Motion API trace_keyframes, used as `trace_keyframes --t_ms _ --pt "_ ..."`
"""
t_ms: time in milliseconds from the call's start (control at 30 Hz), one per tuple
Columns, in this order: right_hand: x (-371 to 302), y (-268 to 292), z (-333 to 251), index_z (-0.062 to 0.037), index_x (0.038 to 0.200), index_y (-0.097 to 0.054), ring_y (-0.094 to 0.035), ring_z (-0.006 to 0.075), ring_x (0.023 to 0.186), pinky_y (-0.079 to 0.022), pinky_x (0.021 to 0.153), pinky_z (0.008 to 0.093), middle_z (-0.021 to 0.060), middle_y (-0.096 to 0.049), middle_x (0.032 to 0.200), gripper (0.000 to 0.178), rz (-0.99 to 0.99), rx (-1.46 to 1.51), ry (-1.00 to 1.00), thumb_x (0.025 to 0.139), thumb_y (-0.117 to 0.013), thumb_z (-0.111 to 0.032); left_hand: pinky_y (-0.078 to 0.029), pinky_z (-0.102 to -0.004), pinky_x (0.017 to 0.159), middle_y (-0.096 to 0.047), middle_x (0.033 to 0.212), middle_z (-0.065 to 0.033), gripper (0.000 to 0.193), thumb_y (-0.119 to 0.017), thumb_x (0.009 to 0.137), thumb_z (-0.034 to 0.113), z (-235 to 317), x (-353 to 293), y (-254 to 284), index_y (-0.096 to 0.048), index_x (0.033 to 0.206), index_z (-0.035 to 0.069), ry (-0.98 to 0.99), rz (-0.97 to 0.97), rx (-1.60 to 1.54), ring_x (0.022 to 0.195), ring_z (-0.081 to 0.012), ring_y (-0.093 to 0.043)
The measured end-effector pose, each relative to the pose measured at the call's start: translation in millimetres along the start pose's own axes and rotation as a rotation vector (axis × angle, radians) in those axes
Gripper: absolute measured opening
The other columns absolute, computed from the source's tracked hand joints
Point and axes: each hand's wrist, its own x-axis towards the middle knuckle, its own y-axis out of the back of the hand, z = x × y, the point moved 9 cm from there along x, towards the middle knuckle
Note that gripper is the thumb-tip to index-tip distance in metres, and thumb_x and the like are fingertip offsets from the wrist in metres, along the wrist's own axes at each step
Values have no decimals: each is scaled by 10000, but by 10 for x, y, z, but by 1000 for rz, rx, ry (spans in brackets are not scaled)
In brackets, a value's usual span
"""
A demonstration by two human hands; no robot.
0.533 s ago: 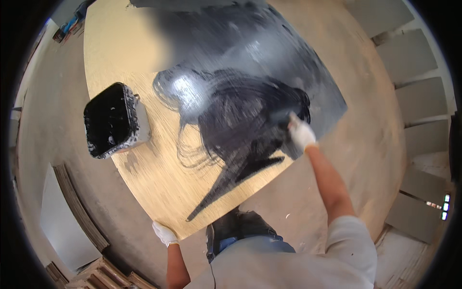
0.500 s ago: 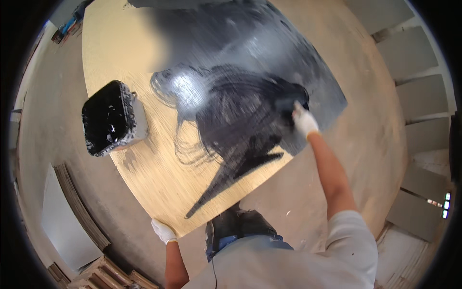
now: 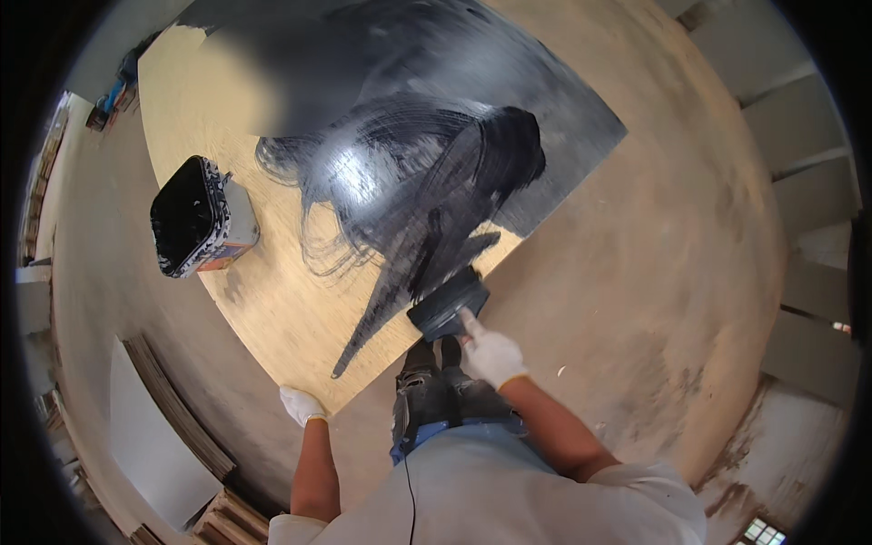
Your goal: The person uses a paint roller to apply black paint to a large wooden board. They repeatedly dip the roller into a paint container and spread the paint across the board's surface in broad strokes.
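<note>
A wide, flat spreader (image 3: 449, 304), coated in black, is in my gloved right hand (image 3: 493, 355); my index finger lies along its back. Its blade sits at the near right edge of a pale wooden board (image 3: 272, 313). Black paint (image 3: 454, 195) covers the board's far and right parts in glossy, swirling streaks, and one narrow streak runs toward the near corner. My left hand (image 3: 302, 406), in a white glove, grips that near corner. A squarish bucket (image 3: 238, 218) of black paint stands on the board's left side.
Grey sheets (image 3: 150, 436) lean in a stack at the lower left, with wooden pieces (image 3: 232, 522) beside them. Several grey panels (image 3: 795, 123) line the right side. Blue and dark items (image 3: 111, 98) lie on the floor at the far left.
My right hand has swept the spreader from the board's right part toward me, to the near edge. My left hand stays at the corner. The whole view has shifted slightly.
</note>
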Motion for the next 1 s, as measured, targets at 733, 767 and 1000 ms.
trace_keyframes --t_ms 733,767,1000 --pt "223 502 719 -325 1576 -440 -681 444 1090 -526 960 527 242 -723 1161 556 166 -82 35 1026 -515 -358 -497 -519 988 -676 1264 -286 668 -240 1055 443 170 -55 38 -671 1242 -32 87 40 290 1144 -477 -643" --pt "317 671 798 -318 1575 -442 -682 444 1086 -526 957 528 239 -725 1157 554 202 -68 32 1026 -513 -355 -498 -519 987 -676 1266 -285 668 -241 1054 445 207 -72 16 -672 1243 -28 87 21 275 1141 -476 -645" --pt "106 12 569 -323 1608 -383 -701 465 926 -538 877 561 270 -726 1020 608 126 -87 94 1016 -517 -349 -505 -514 970 -682 1253 -285 669 -232 1052 437 179 -69 27 -675 1236 -30 101 46 309 1130 -470 -653"
